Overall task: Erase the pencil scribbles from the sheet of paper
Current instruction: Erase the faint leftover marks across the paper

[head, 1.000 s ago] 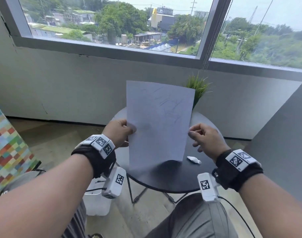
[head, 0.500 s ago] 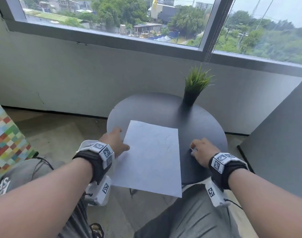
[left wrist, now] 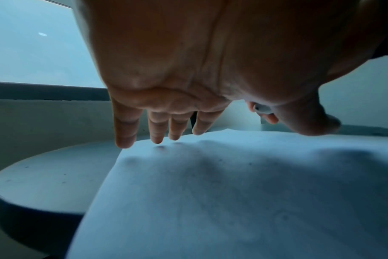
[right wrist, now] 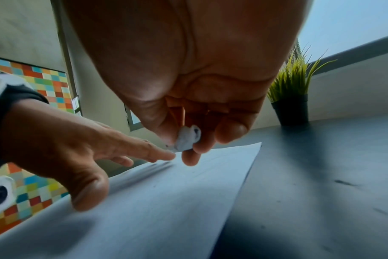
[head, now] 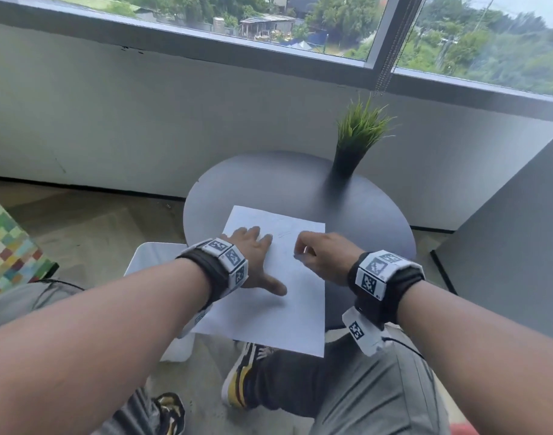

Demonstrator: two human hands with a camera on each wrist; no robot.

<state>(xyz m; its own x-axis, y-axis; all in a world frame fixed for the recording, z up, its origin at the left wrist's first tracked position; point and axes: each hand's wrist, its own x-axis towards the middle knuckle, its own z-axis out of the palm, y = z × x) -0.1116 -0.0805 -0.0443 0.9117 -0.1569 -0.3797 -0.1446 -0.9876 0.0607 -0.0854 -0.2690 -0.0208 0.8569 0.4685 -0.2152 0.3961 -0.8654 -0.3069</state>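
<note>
A white sheet of paper (head: 287,296) lies on the round dark table (head: 357,215), its near edge hanging past the table's rim. Faint pencil scribbles (head: 283,233) show near its far end. My left hand (head: 253,262) lies flat on the sheet's left part with straight, spread fingers (left wrist: 125,129). My right hand (head: 319,255) hovers over the sheet's right part and pinches a small white eraser (right wrist: 187,140) between thumb and fingertips, just above the paper (right wrist: 166,192). In the left wrist view the eraser (left wrist: 263,109) shows beyond my left thumb.
A small potted grass plant (head: 357,139) stands at the table's far side. A white bin (head: 156,262) sits on the floor left of the table, and a multicoloured chequered seat (head: 8,246) at far left. My knees and a shoe (head: 247,375) are under the table's near edge.
The sheet, held upright in both hands a second ago, now lies on the table. My left hand moved onto it; my right hand picked the eraser off the table and brought it over the sheet.
</note>
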